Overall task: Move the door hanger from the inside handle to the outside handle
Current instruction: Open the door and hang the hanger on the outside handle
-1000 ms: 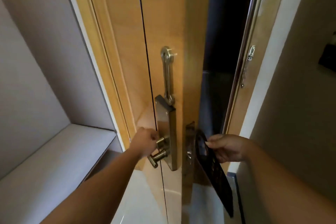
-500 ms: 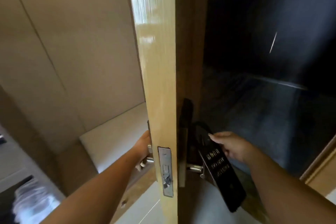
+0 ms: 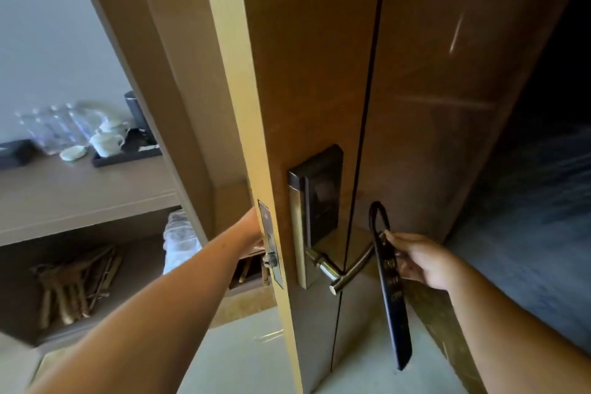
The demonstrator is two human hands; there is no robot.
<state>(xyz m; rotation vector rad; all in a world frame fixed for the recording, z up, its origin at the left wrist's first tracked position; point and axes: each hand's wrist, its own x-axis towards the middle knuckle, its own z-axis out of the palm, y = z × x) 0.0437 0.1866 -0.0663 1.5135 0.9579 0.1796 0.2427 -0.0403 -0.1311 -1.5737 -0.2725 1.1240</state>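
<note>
- Door hanger [image 3: 392, 291], a long dark strip with pale lettering, hung from the right hand [image 3: 422, 261] in the head view, pinched near its upper part between thumb and fingers, its hooked loop rising above that hand.
- Just left of the right hand, the outside handle [image 3: 350, 267], a metal lever below the dark lock plate [image 3: 319, 198], pointed toward the hanger; the lever's end lay at or behind the strip, and I could not tell whether the loop was already round it.
- Left hand [image 3: 256, 233] reached past the door's edge [image 3: 256, 169], beside the latch plate [image 3: 271, 253]; its fingers were hidden behind the door, so its grip could not be told, though it was probably steadying the door from the inside.
- Both hands were well apart, with the door's thickness between them.
- Judged from this, the hanger was off the inside handle and carried round to the outer face; left to do was seating the loop over the lever, letting go, and checking that it hung freely.
</note>
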